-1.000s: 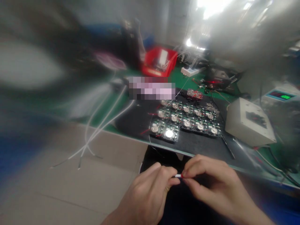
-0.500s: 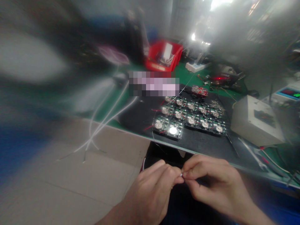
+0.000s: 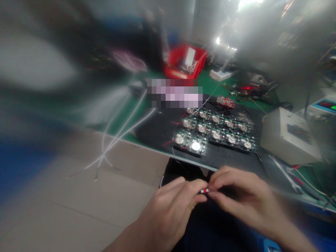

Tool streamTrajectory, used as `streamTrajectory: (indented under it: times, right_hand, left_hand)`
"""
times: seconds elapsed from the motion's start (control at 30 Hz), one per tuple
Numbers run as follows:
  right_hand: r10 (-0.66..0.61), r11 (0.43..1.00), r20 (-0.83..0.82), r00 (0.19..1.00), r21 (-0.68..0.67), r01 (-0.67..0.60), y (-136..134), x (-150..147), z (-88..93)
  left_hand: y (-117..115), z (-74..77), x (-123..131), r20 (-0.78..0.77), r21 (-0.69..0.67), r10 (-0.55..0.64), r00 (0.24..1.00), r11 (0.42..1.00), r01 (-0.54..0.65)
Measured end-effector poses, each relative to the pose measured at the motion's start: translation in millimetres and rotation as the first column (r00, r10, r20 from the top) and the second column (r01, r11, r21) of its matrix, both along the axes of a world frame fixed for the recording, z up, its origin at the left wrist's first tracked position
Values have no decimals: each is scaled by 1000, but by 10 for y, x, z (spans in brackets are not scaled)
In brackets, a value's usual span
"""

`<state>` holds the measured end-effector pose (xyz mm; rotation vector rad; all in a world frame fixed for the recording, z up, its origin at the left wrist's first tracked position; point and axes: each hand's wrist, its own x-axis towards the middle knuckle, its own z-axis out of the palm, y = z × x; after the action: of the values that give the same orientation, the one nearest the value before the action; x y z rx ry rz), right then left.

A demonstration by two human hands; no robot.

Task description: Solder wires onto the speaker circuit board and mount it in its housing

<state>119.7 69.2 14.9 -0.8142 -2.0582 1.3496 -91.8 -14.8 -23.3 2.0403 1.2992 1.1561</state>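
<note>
Low over my lap, in front of the table edge, my two hands meet at a small red-and-white piece [image 3: 205,191]. The fingertips of my left hand [image 3: 174,204] pinch its left end, with the other fingers curled in. From the other side, the thumb and forefinger of my right hand [image 3: 243,194] close on its right end. The piece is too small to name, and fingers cover both its ends. Beyond the hands, rows of green circuit boards [image 3: 202,129] with round silver parts lie on a black mat [image 3: 154,129]; one round part [image 3: 196,146] shines brightly.
A red bin [image 3: 173,71] with white parts stands at the back of the green table. To the right are a pale box [image 3: 273,136], a wrench [image 3: 287,175] and cables. White cables [image 3: 118,134] hang over the left edge. A small red-and-silver heap [image 3: 225,102] sits behind the boards.
The fingertips have parted slightly, and the red-and-white piece now shows between them, where only a small pale bit showed before. The view has shifted a little.
</note>
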Motion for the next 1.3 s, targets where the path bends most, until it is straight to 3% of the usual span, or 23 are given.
streamTrajectory:
  times: [0.27,0.53,0.7,0.77,0.83,0.93,1.03,1.13,1.3]
  right_hand:
    - [109,993,-22,994,36,-108,12,-11,-64]
    - [103,995,-3,995,21,-102,11,10,-169]
    - [139,990,20,990,-13,-139,62,4,-130]
    - [125,992,39,991,-25,-124,133,-2,-130]
    - [-1,995,89,996,96,-8,227,-24,-193]
    - [-258,912,171,951,368,181,369,-98,-402]
    - [-335,869,224,915,450,207,455,-194,-615]
    - [-341,867,248,907,456,201,473,-240,-698]
    - [-275,908,244,930,385,167,409,-95,-621]
  left_hand:
    - [44,17,-85,79,-225,-89,993,969,105]
    - [40,-45,-106,31,-256,-92,995,962,97]
    - [36,-19,-134,-3,-235,-56,998,970,54]
    - [22,-22,-166,18,-258,19,1000,966,-14]
    - [4,-33,-207,51,-308,176,983,939,-152]
    - [-9,-48,-256,72,-371,411,909,857,-358]
    - [7,-73,-270,110,-407,531,840,795,-449]
    - [61,-140,-268,209,-476,562,800,773,-419]
    - [204,-293,-218,424,-592,503,753,784,-190]
